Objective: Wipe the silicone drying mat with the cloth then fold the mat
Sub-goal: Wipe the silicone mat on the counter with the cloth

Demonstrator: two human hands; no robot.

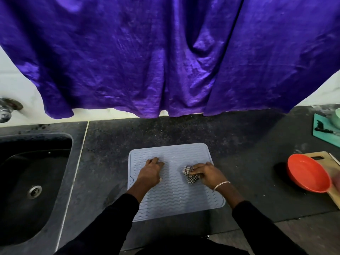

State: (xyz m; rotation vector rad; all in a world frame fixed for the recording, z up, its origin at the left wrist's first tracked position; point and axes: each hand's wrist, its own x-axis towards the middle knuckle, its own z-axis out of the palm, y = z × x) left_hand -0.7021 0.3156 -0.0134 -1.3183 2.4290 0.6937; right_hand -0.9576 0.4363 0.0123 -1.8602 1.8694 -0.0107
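Pinning mat point(173, 196) with left hand point(151, 172), fingers' curl unclear; clutching cloth point(190, 174) in right hand point(204, 173). Likely soft, floppy: lift by corner.

hands point(176, 173) on mat point(173, 196), cloth point(189, 173) gripped

A dark speckled worktop point(239, 144) is seen, with a sink point(18, 162) set into its left end. A grey mat point(171, 199) is laid flat at the middle, near the front edge. Toward the right edge a wooden board point(331, 161) is placed, with a red bowl point(309, 175) tilted at its left side. A teal board point(325, 139) is set near the back right corner.
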